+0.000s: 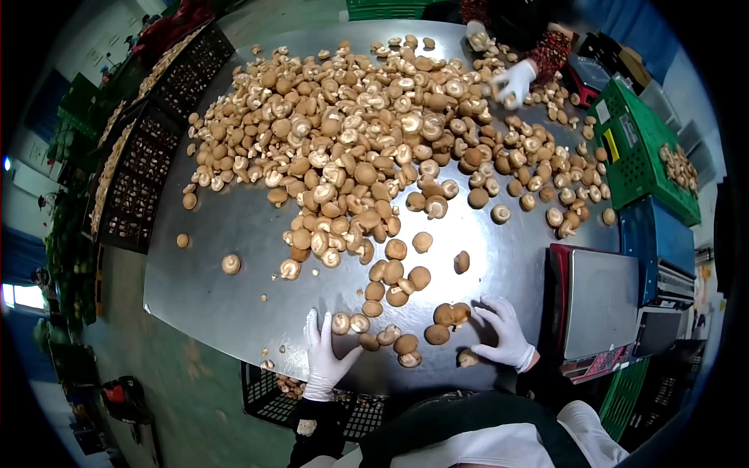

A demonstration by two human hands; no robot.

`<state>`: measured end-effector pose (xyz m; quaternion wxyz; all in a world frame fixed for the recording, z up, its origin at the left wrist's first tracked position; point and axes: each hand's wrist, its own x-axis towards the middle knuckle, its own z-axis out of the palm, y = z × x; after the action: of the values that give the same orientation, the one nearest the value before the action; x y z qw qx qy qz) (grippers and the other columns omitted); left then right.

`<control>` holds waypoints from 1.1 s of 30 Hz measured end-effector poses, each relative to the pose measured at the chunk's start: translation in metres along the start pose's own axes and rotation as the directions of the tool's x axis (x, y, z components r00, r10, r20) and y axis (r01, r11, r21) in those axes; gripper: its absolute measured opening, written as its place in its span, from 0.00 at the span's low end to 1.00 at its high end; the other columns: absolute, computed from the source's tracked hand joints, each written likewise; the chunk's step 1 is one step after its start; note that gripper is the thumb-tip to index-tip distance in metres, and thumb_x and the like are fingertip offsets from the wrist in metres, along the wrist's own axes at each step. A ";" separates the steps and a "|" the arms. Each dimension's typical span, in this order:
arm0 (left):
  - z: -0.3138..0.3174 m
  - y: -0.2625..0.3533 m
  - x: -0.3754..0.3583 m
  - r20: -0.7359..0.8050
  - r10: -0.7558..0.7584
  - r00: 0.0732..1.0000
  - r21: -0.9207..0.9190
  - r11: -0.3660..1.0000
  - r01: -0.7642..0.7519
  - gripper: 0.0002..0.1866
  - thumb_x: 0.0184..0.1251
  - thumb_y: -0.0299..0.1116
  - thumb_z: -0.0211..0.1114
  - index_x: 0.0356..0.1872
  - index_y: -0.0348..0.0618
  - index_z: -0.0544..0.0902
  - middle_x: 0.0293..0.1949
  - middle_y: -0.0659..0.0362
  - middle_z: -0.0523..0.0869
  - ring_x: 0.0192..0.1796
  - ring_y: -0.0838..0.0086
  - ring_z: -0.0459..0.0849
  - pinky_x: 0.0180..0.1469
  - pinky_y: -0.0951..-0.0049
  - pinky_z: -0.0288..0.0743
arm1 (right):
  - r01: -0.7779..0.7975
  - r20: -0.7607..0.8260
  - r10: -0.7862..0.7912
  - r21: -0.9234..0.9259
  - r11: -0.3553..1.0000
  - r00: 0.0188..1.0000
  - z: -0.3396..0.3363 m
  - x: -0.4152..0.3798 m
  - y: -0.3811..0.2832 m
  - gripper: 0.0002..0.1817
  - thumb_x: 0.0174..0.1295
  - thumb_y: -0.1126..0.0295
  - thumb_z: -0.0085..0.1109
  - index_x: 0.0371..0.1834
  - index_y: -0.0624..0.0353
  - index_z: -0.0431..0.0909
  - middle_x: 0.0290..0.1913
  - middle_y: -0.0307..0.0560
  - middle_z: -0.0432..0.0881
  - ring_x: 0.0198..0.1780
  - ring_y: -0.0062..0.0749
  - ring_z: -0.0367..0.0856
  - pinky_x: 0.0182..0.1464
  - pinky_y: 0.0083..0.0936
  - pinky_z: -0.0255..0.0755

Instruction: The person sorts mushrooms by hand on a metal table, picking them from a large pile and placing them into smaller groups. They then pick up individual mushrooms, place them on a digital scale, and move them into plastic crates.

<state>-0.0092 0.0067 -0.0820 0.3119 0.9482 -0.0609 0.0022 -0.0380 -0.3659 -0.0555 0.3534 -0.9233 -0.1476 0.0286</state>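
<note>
Brown mushrooms (343, 132) are heaped over the steel table (211, 288). At the near edge my left hand (324, 357), in a white glove, rests with thumb and fingers apart beside a pair of pale mushrooms (349, 324). My right hand (503, 335), also gloved, has its fingers spread. Its fingertips are near two brown mushrooms (451, 314), and a small mushroom (468, 358) lies by its thumb. Between my hands lie several loose mushrooms (406, 344). Neither hand holds anything.
Across the table, a co-worker's gloved hand (515, 82) reaches into the mushrooms. Black crates (140, 175) line the left side. A green crate (636, 148) and a scale (599, 304) stand at the right. Below the near edge is another black crate (269, 402).
</note>
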 end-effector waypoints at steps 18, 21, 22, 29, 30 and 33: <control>0.065 0.040 0.010 -0.099 0.168 0.981 -0.188 0.965 -0.185 0.41 0.39 0.40 0.78 0.59 0.44 0.71 0.59 0.44 0.67 0.60 0.48 0.67 0.61 0.52 0.62 | 0.363 0.196 -0.330 -0.164 0.917 0.923 0.078 0.057 -0.049 0.43 0.45 0.45 0.66 0.66 0.48 0.65 0.62 0.54 0.66 0.60 0.49 0.66 0.60 0.43 0.59; 0.059 0.038 0.006 -0.048 0.142 0.989 -0.168 0.975 -0.148 0.37 0.38 0.39 0.78 0.55 0.45 0.75 0.57 0.46 0.68 0.60 0.50 0.66 0.61 0.53 0.62 | 0.242 0.039 -0.240 -0.072 0.968 0.970 0.089 0.052 -0.040 0.33 0.47 0.51 0.66 0.58 0.49 0.71 0.56 0.51 0.69 0.55 0.45 0.68 0.57 0.42 0.60; 0.058 0.036 0.003 -0.013 0.151 0.988 -0.111 0.982 -0.152 0.35 0.39 0.39 0.78 0.54 0.46 0.76 0.57 0.47 0.68 0.60 0.51 0.66 0.60 0.54 0.62 | 0.242 0.041 -0.240 -0.067 0.968 0.970 0.090 0.049 -0.039 0.33 0.47 0.51 0.66 0.58 0.49 0.71 0.56 0.51 0.69 0.55 0.45 0.68 0.57 0.42 0.60; 0.061 0.045 0.004 -0.035 0.219 0.975 -0.112 0.969 -0.221 0.29 0.43 0.38 0.75 0.51 0.50 0.78 0.57 0.47 0.69 0.59 0.49 0.66 0.59 0.53 0.63 | 0.229 0.111 -0.216 -0.128 0.965 0.970 0.089 0.046 -0.043 0.26 0.48 0.56 0.64 0.52 0.48 0.74 0.54 0.50 0.69 0.55 0.45 0.68 0.58 0.41 0.59; 0.063 0.047 0.005 -0.030 0.225 0.974 -0.083 0.970 -0.227 0.28 0.44 0.38 0.75 0.50 0.51 0.79 0.57 0.47 0.69 0.60 0.48 0.66 0.60 0.52 0.63 | 0.228 0.142 -0.207 -0.156 0.961 0.968 0.089 0.047 -0.043 0.24 0.48 0.57 0.64 0.51 0.48 0.75 0.54 0.50 0.69 0.55 0.44 0.68 0.58 0.40 0.59; 0.064 0.049 0.007 -0.042 0.241 0.970 -0.059 0.968 -0.244 0.25 0.45 0.37 0.74 0.49 0.51 0.79 0.57 0.46 0.69 0.60 0.46 0.66 0.60 0.50 0.62 | 0.244 0.115 -0.234 -0.083 0.966 0.965 0.092 0.047 -0.036 0.24 0.47 0.63 0.65 0.50 0.48 0.75 0.54 0.52 0.69 0.55 0.47 0.68 0.57 0.41 0.61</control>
<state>-0.0105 -0.0712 -0.1039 0.3404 0.9230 -0.1710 0.0545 -0.0168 -0.2676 -0.0981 0.3013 -0.9119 -0.2774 0.0265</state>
